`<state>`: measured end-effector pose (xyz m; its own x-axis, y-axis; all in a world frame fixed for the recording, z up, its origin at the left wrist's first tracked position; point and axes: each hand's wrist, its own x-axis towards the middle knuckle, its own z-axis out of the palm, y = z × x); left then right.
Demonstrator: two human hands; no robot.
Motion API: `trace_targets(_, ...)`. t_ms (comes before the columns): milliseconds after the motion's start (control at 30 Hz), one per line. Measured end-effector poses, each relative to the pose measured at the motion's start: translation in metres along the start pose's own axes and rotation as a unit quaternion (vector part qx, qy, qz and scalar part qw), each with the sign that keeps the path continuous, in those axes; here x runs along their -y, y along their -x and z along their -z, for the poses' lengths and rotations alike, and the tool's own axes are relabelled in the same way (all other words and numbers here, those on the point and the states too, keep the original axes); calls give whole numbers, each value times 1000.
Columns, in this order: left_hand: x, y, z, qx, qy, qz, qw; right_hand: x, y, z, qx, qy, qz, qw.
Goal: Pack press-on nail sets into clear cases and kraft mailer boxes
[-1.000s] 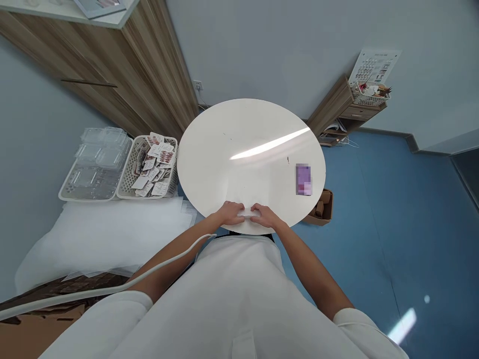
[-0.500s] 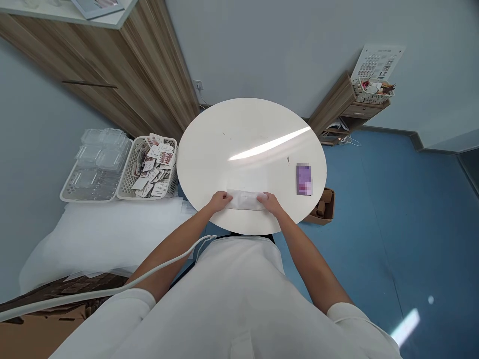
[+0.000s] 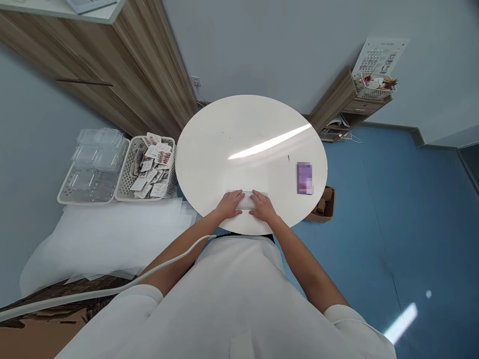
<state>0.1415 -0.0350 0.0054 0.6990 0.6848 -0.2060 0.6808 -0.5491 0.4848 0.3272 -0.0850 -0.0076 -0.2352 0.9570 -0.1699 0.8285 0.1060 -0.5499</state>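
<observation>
A flat, folded strip of thin white sheet material [image 3: 246,201] lies near the front edge of the white oval table [image 3: 209,139]; what is inside it, if anything, I cannot tell. Across its left part rests my left hand [image 3: 229,205], fingers stretched out and thumb apart. My right hand [image 3: 263,206] presses on the right part in the same way, fingers spread over the top. Between the two hands a short stretch of the strip shows, while the palms hide much of the rest.
Left of the table stand a basket of printed cards [image 3: 150,167], a tray of clear plastic boxes [image 3: 95,159] and a pile of white sheets [image 3: 112,234]. A blurred purple item [image 3: 304,178] lies on the table's right side. Below is a cardboard box [image 3: 325,207]. A white cable [image 3: 164,269] crosses my left arm.
Both hands have let go of the strip's ends, which they pinched before. They have moved inward and now lie flat on top of it with fingers spread.
</observation>
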Motion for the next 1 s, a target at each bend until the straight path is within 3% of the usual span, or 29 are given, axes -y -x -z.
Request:
trace_targets(200, 3, -4, 0, 4, 26, -8, 1000, 6, 0, 4, 4, -24, -47, 999)
trace_targets(500, 0, 20, -4, 93, 139, -23, 986, 13, 39, 23, 135, -190, -123, 964)
trace_targets(667, 9, 14, 4, 76, 187, 47, 978, 10, 22, 23, 52, -194, -159, 967)
trace_targets(800, 26, 10, 6, 44, 188, 126, 973, -1, 4, 20, -3, -225, -210, 952)
trace_targets(1000, 46, 15, -3, -16, 160, 229, 960, -19, 7, 8, -78, -173, -300, 935)
